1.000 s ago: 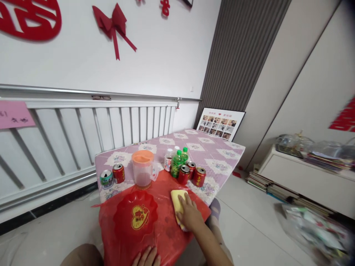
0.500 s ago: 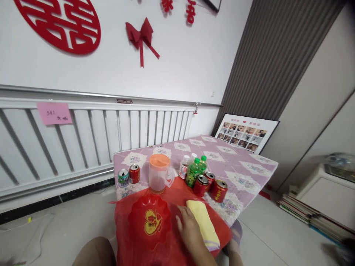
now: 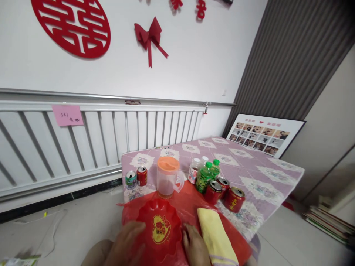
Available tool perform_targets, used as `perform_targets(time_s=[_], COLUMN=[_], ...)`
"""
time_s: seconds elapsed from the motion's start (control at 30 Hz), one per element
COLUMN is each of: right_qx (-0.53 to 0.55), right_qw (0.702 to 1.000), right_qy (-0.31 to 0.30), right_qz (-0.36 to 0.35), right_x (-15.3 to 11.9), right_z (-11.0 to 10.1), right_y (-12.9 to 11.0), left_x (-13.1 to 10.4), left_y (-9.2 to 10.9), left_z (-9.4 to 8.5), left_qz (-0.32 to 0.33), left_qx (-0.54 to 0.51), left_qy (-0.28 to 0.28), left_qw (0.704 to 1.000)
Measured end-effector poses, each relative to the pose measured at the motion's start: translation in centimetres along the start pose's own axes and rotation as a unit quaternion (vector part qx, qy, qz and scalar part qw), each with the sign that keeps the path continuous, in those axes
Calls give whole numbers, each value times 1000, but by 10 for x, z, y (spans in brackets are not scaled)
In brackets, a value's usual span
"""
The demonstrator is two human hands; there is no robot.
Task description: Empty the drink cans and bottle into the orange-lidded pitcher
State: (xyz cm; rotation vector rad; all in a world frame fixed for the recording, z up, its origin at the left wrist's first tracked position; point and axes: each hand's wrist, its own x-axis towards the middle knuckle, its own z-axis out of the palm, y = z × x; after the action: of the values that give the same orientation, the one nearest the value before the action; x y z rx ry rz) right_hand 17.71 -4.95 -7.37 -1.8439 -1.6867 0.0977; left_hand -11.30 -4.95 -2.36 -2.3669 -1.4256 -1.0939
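A red scalloped plastic dish (image 3: pixel 159 245) with a gold heart print lies on a red plastic sheet (image 3: pixel 184 208) at the near side of the table. At the dish's left edge is my left hand (image 3: pixel 126 244), blurred, its fingers apart. It is over or against the rim; I cannot tell which. My right hand (image 3: pixel 195 245) rests between the dish and a folded yellow towel (image 3: pixel 217 236), fingers stretched out, holding nothing. Behind the dish stands a clear pitcher (image 3: pixel 165 181) with an orange lid.
Two cans, one green (image 3: pixel 131 181) and one red (image 3: pixel 142 176), stand left of the pitcher. Right of it are green bottles (image 3: pixel 204 178), a bottle with a pink-patterned label (image 3: pixel 193 171) and red cans (image 3: pixel 234 199). A radiator (image 3: pixel 105 136) lines the wall behind the flowered tablecloth (image 3: pixel 255 177).
My left hand has come into view at the dish's left side. My right hand is lower, near the dish's right edge. The whole view has shifted, so things appear further right.
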Motion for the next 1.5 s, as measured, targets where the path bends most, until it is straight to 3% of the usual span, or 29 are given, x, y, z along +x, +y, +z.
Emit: perform_targets(time_s=[0.13, 0.23, 0.37, 0.5, 0.8, 1.1, 1.27, 1.5], right_qx=[-1, 12, 34, 44, 53, 59, 64, 52], right_qw=[1000, 1000, 999, 999, 998, 998, 998, 999], right_qy=[10, 17, 19, 18, 20, 8, 8, 7], right_qz=[-10, -13, -17, -19, -4, 5, 16, 8], right_x=[-2, -2, -2, -3, -3, -3, -3, -2], right_z=[1, 0, -2, -2, -3, -9, -13, -16], right_y=[-1, -1, 0, 1, -2, -9, -15, -20], left_x=[87, 139, 184, 209, 230, 222, 218, 205], left_y=[-44, -64, -78, -83, -80, -74, -61, -43], left_z=[18, 29, 49, 69, 90, 97, 84, 43], left_qz=[-74, -146, -193, -217, -233, -229, -214, -171], left_qx=[-64, -14, 17, 34, 51, 58, 51, 12], left_qy=[-24, -122, -147, -177, -225, -231, -209, -195], left_qw=[995, 982, 970, 959, 945, 944, 953, 966])
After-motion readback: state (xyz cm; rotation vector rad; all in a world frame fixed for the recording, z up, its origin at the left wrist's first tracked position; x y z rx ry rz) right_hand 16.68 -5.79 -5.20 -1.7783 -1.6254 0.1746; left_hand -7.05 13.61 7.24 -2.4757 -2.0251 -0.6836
